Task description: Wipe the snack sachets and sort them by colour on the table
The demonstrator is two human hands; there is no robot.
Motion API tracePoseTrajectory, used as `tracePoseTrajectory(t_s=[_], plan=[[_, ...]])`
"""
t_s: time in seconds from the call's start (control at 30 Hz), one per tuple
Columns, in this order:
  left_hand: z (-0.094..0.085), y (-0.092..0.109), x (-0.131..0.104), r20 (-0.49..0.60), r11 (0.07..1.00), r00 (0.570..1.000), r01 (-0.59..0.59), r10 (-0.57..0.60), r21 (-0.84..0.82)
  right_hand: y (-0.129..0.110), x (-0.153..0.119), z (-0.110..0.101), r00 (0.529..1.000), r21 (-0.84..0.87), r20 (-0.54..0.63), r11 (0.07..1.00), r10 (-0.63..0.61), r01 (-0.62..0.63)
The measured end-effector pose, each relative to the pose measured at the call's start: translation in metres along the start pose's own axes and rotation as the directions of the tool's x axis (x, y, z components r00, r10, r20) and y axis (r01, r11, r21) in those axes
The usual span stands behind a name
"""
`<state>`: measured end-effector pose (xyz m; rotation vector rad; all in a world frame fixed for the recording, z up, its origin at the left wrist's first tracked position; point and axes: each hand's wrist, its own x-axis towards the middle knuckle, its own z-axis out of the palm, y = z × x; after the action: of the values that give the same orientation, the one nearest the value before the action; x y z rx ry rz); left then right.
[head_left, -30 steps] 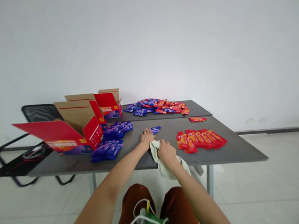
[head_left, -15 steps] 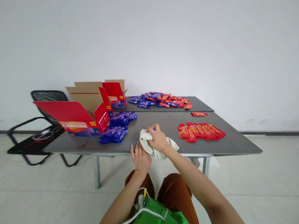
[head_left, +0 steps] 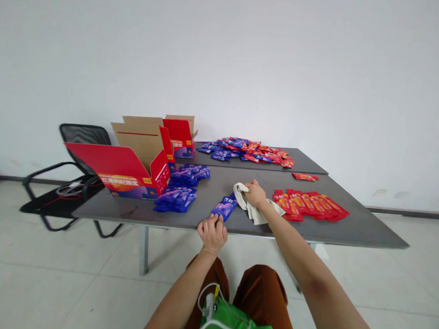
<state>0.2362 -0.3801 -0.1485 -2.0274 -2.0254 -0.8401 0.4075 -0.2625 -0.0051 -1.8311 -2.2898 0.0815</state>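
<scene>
A single blue sachet (head_left: pixel 224 207) lies flat near the front edge of the dark table (head_left: pixel 219 177). At its lower end my left hand (head_left: pixel 213 233) rests with curled fingertips touching it. My right hand (head_left: pixel 255 194) is closed on a cream cloth (head_left: pixel 255 215), just right of the sachet's upper end. Left of the sachet are two bunches of blue sachets, a near one (head_left: pixel 176 198) and a farther one (head_left: pixel 190 174). Several red sachets (head_left: pixel 309 205) lie overlapping in a row to the right, close to the cloth.
Open red cartons (head_left: pixel 119 174) stand at the table's left, with another (head_left: pixel 180 138) behind. A mixed pile of blue and red sachets (head_left: pixel 247 150) lies at the back. One red sachet (head_left: pixel 304 177) lies alone. A black chair (head_left: pixel 84 140) stands at the left.
My right hand has moved right with the cloth, uncovering the blue sachet. My left hand has drawn back toward the table edge, its fingers now curled. The view has shifted slightly.
</scene>
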Motion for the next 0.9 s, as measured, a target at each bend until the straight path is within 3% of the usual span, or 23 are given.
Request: tracePoseTrajectory(t_s=[0.07,0.13,0.2,0.27,0.37,0.53,0.63,0.77,0.83,0.9], plan=[[0.010,-0.005,0.002,0.023,1.000,1.000,-0.009,0.009,-0.008,-0.002,-0.006,-0.003,0.988,0.018,-0.031,0.989,-0.149,0.150],[0.017,-0.009,0.003,-0.034,0.998,0.998,-0.054,0.053,-0.019,-0.014,-0.016,0.000,0.937,0.033,-0.037,0.937,-0.347,0.348],[0.021,-0.010,0.003,-0.187,0.996,0.979,-0.090,0.086,-0.011,-0.028,-0.027,0.009,0.865,0.046,0.008,0.865,-0.501,0.500],[0.021,-0.010,0.004,-0.363,0.993,0.925,-0.116,0.115,0.019,-0.038,-0.034,0.018,0.820,0.049,0.064,0.823,-0.568,0.566],[0.015,-0.006,0.005,-0.491,0.985,0.855,-0.166,0.170,0.051,-0.044,-0.029,0.026,0.852,0.006,0.070,0.854,-0.519,0.520],[0.007,-0.004,0.005,-0.441,0.978,0.876,-0.206,0.193,0.020,-0.042,0.001,0.012,0.944,-0.127,0.044,0.935,-0.327,0.330],[0.009,-0.006,0.003,-0.387,0.987,0.911,-0.158,0.145,-0.002,-0.041,-0.004,0.008,0.922,-0.072,0.011,0.920,-0.386,0.386],[0.018,-0.011,0.000,-0.319,0.995,0.942,-0.086,0.100,0.058,-0.044,-0.038,0.023,0.826,0.029,0.002,0.826,-0.563,0.563],[0.020,-0.011,-0.001,-0.308,0.993,0.947,-0.068,0.094,0.094,-0.046,-0.052,0.032,0.830,0.020,-0.009,0.830,-0.557,0.558],[0.018,-0.008,-0.002,-0.311,0.992,0.946,-0.056,0.089,0.114,-0.046,-0.056,0.037,0.867,0.001,-0.010,0.867,-0.498,0.498]])
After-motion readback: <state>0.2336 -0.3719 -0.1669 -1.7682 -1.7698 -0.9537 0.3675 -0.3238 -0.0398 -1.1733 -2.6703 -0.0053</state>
